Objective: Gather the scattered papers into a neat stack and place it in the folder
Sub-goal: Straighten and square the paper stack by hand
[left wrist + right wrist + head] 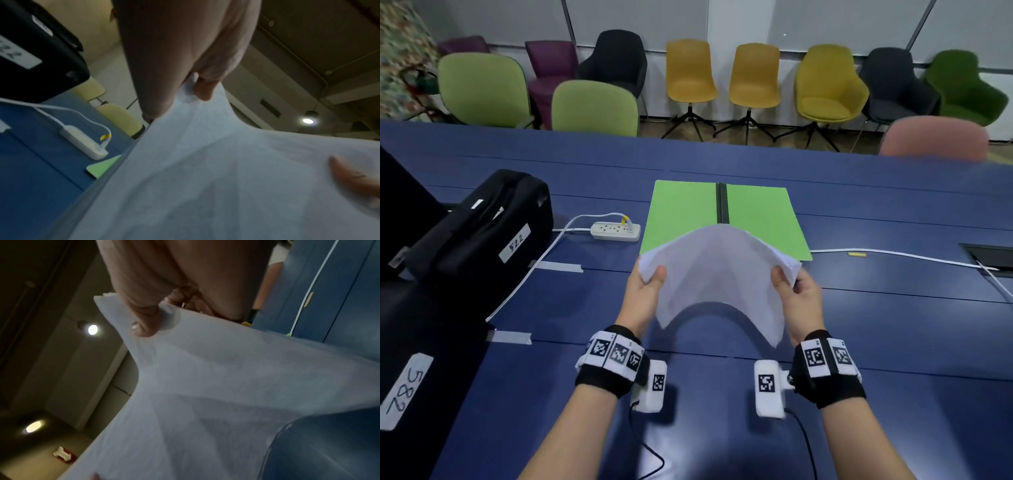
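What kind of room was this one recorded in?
Most likely an office meeting room: a long blue table, a row of coloured chairs against a panelled wall, and a power strip. An open green folder lies on the table.

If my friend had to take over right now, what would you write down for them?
Left hand: pinches the left edge of the papers.
Right hand: pinches the right edge.
Papers: gathered into one bundle, held up off the table, bowed upward in the middle, in front of the folder.
Folder: lies open and flat on the table, nothing in it that I can see.
Done: papers collected.
Left: square up the edges, lay the stack in the folder.
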`<state>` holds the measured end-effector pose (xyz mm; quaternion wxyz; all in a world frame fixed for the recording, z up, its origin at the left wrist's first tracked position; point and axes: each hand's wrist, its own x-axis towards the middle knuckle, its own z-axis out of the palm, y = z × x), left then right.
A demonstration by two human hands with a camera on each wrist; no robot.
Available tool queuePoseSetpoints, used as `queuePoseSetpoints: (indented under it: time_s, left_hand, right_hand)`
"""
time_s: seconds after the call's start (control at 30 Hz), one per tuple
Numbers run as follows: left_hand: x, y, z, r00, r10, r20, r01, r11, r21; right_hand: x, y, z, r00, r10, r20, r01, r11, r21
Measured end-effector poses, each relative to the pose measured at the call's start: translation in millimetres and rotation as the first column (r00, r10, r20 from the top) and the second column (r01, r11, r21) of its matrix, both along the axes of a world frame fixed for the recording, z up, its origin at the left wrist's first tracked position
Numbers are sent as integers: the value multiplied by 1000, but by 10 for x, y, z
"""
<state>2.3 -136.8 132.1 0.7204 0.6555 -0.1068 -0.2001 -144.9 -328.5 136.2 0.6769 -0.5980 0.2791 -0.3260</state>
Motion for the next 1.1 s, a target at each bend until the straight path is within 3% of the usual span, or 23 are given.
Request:
queuePoseSetpoints:
  time_s: [0.1, 0.2, 0.33, 0.5, 0.67, 0.83, 0.97, 1.1]
  left_hand:
    - [-56, -117, -140, 996, 87, -14, -86, 994, 68]
    - [-128, -153, -309, 970, 214, -114, -198, 971, 132]
    - [-69, -182, -376, 947, 309, -88, -292, 942, 164]
    - [-11, -178, -417, 916, 331, -225, -303, 941, 149]
    - [16, -191, -414, 905, 351, -239, -331, 936, 123]
    - [62, -282, -331, 891, 345, -294, -319, 938, 134]
    - [82, -387, -220, 842, 434, -320, -404, 901, 160]
    - [149, -371, 7, 833, 508, -221, -491, 862, 128]
  right_hand:
    - [50, 59, -182, 993, 16, -117, -30, 993, -117]
    - [-62, 82, -421, 960, -22, -280, -5, 995, -97]
    - [-145, 54, -443, 967, -48, -251, 57, 998, 28]
    - [-216, 23, -397, 970, -126, -210, 146, 986, 85]
    - [-240, -30, -465, 974, -81, -214, 106, 989, 107]
    - [-320, 14, -500, 970, 114, -215, -112, 993, 26]
    - [-288, -56, -459, 966, 17, -258, -11, 1000, 26]
    - [-297, -52, -305, 986, 45, -162, -41, 999, 25]
